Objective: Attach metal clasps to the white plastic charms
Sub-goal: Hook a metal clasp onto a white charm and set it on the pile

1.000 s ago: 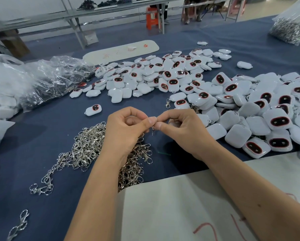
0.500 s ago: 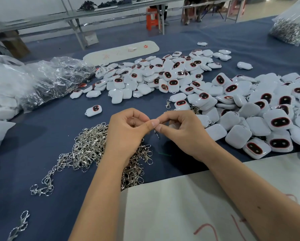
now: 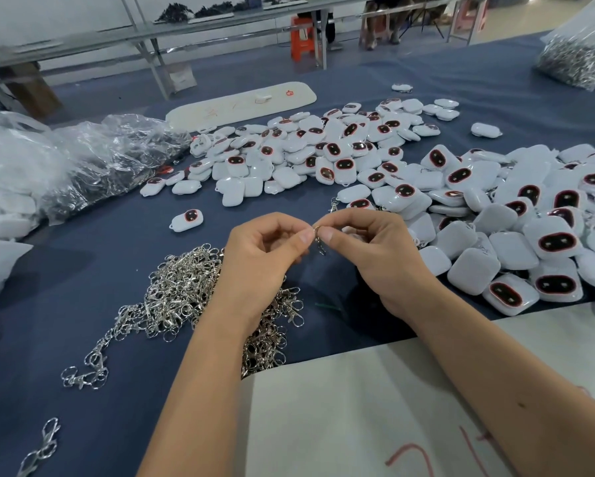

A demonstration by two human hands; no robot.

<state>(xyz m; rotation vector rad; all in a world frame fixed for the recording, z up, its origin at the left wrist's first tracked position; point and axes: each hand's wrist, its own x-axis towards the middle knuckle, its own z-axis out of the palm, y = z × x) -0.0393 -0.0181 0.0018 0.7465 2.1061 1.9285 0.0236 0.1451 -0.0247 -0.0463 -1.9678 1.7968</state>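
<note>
Both hands meet above the middle of the table [image 3: 82, 256], which is covered in blue cloth. Left hand [image 3: 258, 256] and right hand [image 3: 375, 249] each pinch the same clasp [image 3: 318, 239] between thumb and forefinger, fingers curled. Clasp: small, silver metal, a ring at the top held at the fingertips, a narrow hook body hanging below it, clear of the cloth. Whether a charm is in the right palm cannot be told; the curled fingers hide it.

Clasp pile [image 3: 182, 294]: loose tangle of the same silver hooks and rings, lying on the cloth under and left of the left wrist, trailing toward the near left corner. One stray clasp [image 3: 43, 445] near the near edge.

Charms [image 3: 478, 215]: white glossy plastic, rounded-square shells, many showing a dark oval window rimmed in red; others lie face down, plain white. They form a broad heap from the table's middle to its right edge, the nearest just beside the right hand. One single charm [image 3: 187, 220] lies apart, left of the heap.

Clear bags [image 3: 93, 160] sit at the left edge. White sheet [image 3: 341, 407] at the near edge under the right forearm.
</note>
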